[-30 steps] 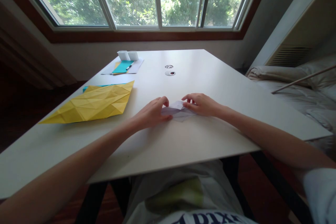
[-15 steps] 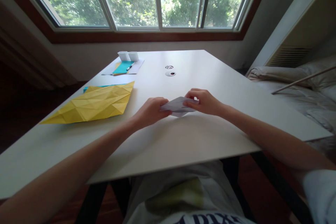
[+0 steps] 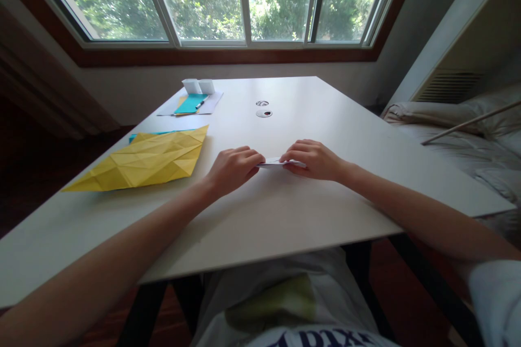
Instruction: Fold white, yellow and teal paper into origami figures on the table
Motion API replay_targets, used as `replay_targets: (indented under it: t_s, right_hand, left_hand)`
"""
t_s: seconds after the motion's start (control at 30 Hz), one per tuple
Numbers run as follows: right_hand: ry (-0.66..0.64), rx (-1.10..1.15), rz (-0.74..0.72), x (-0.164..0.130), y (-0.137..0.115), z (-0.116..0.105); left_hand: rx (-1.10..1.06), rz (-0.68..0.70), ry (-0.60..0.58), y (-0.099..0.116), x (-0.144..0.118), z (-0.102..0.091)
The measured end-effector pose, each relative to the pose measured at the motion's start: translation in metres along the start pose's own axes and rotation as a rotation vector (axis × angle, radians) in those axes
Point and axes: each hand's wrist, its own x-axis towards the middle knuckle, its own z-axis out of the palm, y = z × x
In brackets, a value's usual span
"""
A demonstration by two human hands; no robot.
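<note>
Between my hands is a small folded sheet of white paper (image 3: 272,163), seen nearly edge-on just above the front part of the white table (image 3: 280,211). My left hand (image 3: 236,167) grips its left end, with the thumb side against the paper. On the right end, my right hand (image 3: 311,158) pinches the paper between thumb and fingers. Both hands partly cover the sheet, so its full folded shape is hidden.
A creased yellow paper (image 3: 150,160) lies on the table's left side, with a blue sheet (image 3: 136,136) showing behind it. Farther back are two white paper boxes (image 3: 207,87), a blue paper (image 3: 191,103) and a pen (image 3: 202,102). Two round fittings (image 3: 264,114) sit in the tabletop.
The white paper has gone from tilted and partly opened, its broad face showing, to nearly flat and edge-on. My hands have moved slightly closer together along it.
</note>
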Motion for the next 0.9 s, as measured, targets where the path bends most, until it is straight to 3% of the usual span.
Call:
replay_targets:
  t_s: [0.4, 0.63, 0.77, 0.9]
  right_hand:
    - [-0.186, -0.032, -0.05, -0.001, 0.0, 0.011]
    - [-0.203, 0.095, -0.024, -0.004, 0.002, 0.009]
    - [-0.212, 0.151, -0.014, -0.004, 0.003, 0.006]
    - [-0.306, 0.299, 0.065, -0.004, 0.003, 0.001]
  left_hand:
    - [-0.207, 0.031, -0.243, -0.017, -0.004, 0.002]
    - [-0.203, 0.181, -0.285, -0.008, -0.002, -0.004]
    - [-0.183, 0.17, -0.291, -0.003, -0.001, -0.002]
    - [-0.183, 0.135, -0.291, -0.002, -0.001, -0.001]
